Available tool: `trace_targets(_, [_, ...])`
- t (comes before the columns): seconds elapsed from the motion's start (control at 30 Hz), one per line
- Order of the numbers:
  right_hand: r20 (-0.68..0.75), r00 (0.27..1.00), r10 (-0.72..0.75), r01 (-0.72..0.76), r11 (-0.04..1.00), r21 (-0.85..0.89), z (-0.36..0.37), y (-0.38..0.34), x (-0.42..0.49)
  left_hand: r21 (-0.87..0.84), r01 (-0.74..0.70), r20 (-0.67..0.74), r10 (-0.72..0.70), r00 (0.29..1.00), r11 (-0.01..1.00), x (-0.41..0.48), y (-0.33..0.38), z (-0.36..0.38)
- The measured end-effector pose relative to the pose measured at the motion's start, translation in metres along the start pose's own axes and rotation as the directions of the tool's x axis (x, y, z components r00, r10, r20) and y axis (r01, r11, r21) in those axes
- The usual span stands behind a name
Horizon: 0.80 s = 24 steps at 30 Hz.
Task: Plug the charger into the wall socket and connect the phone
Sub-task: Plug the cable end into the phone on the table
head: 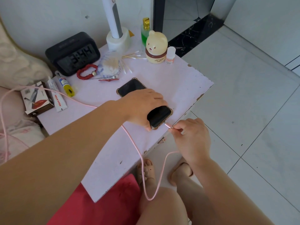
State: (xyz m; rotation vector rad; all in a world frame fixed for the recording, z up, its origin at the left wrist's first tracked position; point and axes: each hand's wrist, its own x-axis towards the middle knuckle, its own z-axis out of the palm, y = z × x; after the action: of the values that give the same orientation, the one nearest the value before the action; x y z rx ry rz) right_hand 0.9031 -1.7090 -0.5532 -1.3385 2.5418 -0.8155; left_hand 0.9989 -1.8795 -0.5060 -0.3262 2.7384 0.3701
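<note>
Both forearms bare, no sleeves in view. Left hand and right hand: no rings, watch or bracelet visible. Legs bare. Open-toed strapped sandals on both feet, pale beige.

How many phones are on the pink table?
2. One phone lies near the table's front edge, held down by the left hand while the right hand brings the cable plug to it. The other phone lies just behind, partly under that hand.
</note>
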Motion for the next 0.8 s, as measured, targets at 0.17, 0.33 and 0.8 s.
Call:
trace_targets(0.17, [-0.031, 0.999, 0.027, -0.027, 0.999, 0.028, -0.0009, 0.0017, 0.0030, -0.019, -0.002, 0.023, 0.002, 1.000, 1.000, 0.0005, -0.0019, -0.0019])
trace_targets(0.33, [-0.042, 0.999, 0.004, -0.003, 0.999, 0.036, -0.0035, 0.0014, 0.0026, -0.031, -0.019, 0.024, 0.020, 1.000, 0.999, -0.0001, -0.0041, -0.0041])
trace_targets(0.8, [-0.103, 0.993, -0.049, 0.051, 0.999, 0.012, -0.0038, -0.0026, 0.0034, -0.058, -0.019, -0.028, 0.018, 0.999, 0.998, -0.0017, -0.0043, -0.0035])
